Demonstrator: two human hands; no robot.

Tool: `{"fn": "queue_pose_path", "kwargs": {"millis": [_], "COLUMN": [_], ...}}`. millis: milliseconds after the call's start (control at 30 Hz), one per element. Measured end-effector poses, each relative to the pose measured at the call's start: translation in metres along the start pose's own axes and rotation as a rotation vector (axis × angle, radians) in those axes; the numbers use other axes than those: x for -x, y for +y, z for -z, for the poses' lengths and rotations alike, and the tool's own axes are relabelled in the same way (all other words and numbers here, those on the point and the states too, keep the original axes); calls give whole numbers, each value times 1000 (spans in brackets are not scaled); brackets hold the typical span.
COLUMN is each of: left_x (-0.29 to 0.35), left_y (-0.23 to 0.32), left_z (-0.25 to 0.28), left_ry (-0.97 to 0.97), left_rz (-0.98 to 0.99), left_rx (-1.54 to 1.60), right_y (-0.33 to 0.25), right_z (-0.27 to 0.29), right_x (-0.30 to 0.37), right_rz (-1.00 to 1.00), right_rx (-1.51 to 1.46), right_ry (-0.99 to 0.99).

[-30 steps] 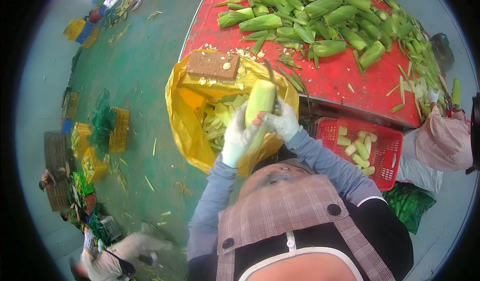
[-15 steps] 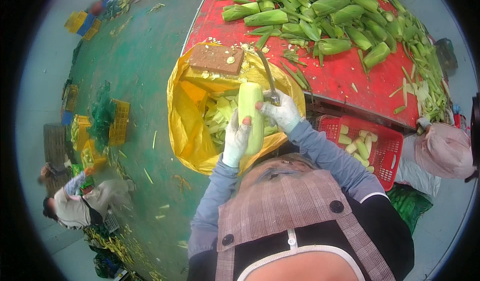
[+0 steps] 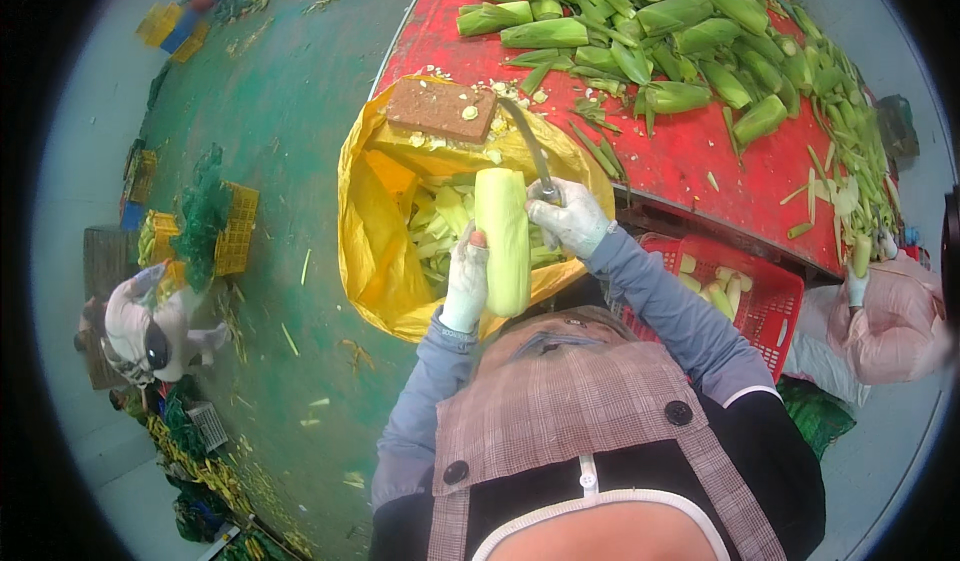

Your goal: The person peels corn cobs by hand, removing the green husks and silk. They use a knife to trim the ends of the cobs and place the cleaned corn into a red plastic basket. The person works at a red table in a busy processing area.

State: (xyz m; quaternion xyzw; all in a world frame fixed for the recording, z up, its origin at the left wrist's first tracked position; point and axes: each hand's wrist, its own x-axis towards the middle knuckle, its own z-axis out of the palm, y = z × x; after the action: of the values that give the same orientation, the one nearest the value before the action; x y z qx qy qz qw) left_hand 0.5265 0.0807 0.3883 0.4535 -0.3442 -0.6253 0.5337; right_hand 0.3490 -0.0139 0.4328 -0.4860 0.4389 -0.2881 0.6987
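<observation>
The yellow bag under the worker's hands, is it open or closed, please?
Open. The yellow bag gapes wide at the red table edge, pale green husks showing inside it.

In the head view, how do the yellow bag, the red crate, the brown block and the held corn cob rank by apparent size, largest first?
1. yellow bag
2. red crate, partly hidden under the table edge
3. and 4. corn cob and brown block: they look alike, and the cob is nearer the camera, so I leave them unranked.
</observation>
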Motion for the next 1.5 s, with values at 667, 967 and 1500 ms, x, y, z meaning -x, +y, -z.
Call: {"fn": "queue_pose_path", "kwargs": {"millis": [667,967,1500], "left_x": [-6,11,44], "left_y": [3,0,6], "left_z": [-6,113,46], "left_ry": [221,724,685], "left_rz": [-97,-246,-350], "left_rx": [661,812,-80], "right_y": [18,38,31], "right_z": [-28,38,-22], "right_x": [-1,10,-10], "right_rz": [119,-78,-6], "right_rx": [-460,-232,-267], "right_ry": [208,141,-36]}}
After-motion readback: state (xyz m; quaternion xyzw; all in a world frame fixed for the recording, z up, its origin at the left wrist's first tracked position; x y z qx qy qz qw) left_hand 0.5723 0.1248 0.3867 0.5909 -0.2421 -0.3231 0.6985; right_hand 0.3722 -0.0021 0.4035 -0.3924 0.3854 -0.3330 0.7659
